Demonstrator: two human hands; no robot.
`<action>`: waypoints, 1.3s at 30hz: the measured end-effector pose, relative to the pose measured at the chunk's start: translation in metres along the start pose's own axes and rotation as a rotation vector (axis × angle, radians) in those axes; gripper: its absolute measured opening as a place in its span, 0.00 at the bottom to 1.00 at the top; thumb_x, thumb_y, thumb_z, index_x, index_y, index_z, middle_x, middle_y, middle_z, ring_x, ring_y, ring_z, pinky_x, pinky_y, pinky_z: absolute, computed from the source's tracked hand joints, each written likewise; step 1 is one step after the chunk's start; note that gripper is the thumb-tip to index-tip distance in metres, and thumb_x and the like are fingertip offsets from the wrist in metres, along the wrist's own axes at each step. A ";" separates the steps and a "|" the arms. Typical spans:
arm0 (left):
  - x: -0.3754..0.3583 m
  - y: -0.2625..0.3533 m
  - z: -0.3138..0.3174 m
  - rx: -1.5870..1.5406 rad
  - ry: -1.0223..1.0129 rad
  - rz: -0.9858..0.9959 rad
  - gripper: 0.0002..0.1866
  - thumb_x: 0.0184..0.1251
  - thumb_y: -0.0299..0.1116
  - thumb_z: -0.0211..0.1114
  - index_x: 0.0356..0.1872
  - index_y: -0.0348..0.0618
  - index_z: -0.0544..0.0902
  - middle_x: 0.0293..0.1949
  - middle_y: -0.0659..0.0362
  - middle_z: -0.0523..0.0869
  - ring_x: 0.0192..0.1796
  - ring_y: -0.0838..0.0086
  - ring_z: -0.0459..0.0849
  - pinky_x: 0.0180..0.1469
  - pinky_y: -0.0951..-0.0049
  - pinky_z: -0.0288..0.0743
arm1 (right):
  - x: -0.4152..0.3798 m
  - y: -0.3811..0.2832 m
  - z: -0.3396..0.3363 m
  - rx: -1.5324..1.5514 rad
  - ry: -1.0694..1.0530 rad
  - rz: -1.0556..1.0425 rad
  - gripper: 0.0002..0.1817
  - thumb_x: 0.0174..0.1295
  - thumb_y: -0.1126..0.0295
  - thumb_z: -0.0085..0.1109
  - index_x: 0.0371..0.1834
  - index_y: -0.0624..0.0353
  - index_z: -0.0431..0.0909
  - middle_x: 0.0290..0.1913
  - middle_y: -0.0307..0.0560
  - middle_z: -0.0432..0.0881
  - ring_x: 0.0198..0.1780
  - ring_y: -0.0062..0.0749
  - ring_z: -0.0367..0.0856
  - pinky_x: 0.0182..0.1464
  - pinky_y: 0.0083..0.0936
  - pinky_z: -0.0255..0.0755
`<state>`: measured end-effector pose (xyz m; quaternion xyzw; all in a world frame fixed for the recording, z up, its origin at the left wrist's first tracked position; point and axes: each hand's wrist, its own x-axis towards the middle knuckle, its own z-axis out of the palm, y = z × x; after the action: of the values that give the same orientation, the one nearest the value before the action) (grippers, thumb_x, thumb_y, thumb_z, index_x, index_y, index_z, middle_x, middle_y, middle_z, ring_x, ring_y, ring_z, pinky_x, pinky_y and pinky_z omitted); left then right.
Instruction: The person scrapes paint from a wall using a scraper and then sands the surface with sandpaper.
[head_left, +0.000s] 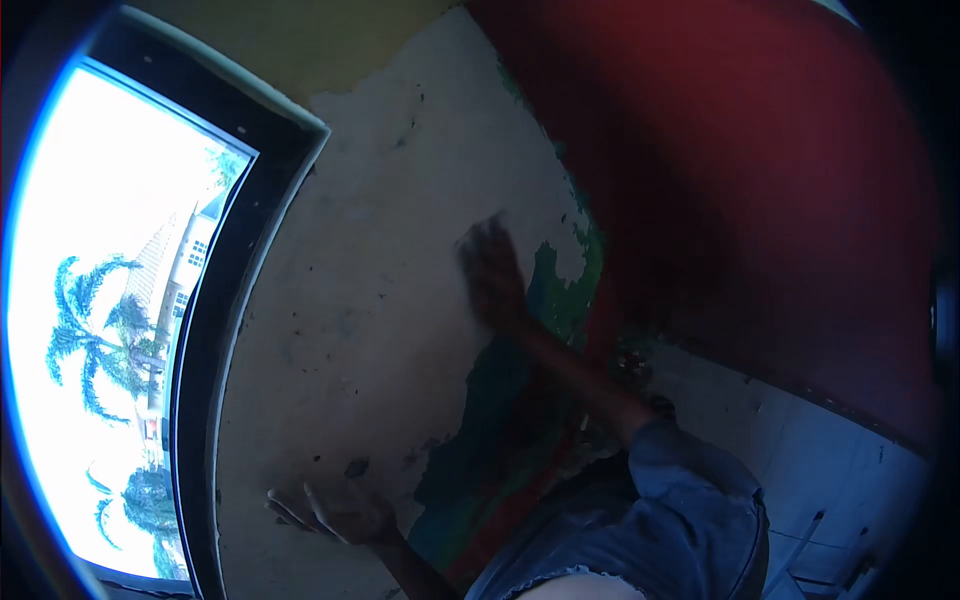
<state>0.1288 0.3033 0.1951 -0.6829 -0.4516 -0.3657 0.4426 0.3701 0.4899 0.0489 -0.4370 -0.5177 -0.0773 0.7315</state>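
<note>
My right hand (pixel 490 275) is raised at the end of a stretched arm, in front of the bare pale patch of the wall (pixel 370 230). Its fingers are smeared by motion, and I cannot make out whether anything is in them or whether they touch the wall. Lower down, my left hand (pixel 345 512) has its fingers stretched and apart, with nothing in it. It is near the lower part of the same pale patch, beside a small dark chipped spot (pixel 356 467).
A dark-framed window (pixel 215 300) stands at the left, bright, with palm trees outside. Red paint (pixel 760 180) covers the right side, with peeling green paint (pixel 575 290) along its border. Pale floor tiles (pixel 800 450) lie at lower right, near a long thin object (pixel 795 550).
</note>
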 end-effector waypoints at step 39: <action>-0.065 -0.126 -0.049 0.449 -0.123 0.090 0.31 0.65 0.55 0.48 0.66 0.52 0.65 0.68 0.44 0.60 0.70 0.40 0.53 0.68 0.41 0.38 | -0.165 -0.121 0.047 0.057 0.015 0.145 0.19 0.70 0.67 0.37 0.59 0.59 0.71 0.71 0.55 0.55 0.74 0.45 0.45 0.73 0.36 0.40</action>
<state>-0.0155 0.2637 0.1879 -0.6078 -0.5168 -0.1934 0.5710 0.1948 0.3943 -0.0151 -0.4515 -0.4810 -0.0125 0.7514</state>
